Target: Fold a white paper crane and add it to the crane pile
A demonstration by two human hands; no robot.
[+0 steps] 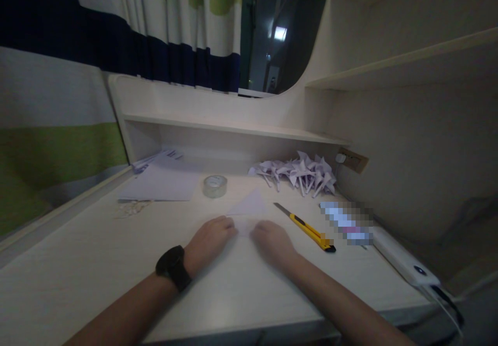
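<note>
A small white sheet of paper (249, 206), folded into a triangle, lies on the pale desk (97, 263) in front of me. My left hand (210, 239), with a black watch on the wrist, presses on its near left part with fingers curled down. My right hand (272, 239) presses on its near right part in the same way. The paper's near edge is hidden under both hands.
A yellow utility knife (307, 227) with its blade out lies right of my right hand. A clear tape roll (215, 185), a paper stack (163, 180), a heap of folded paper pinwheels (299, 172), a white power bank (404, 260) and a wall socket (352, 159) surround the spot.
</note>
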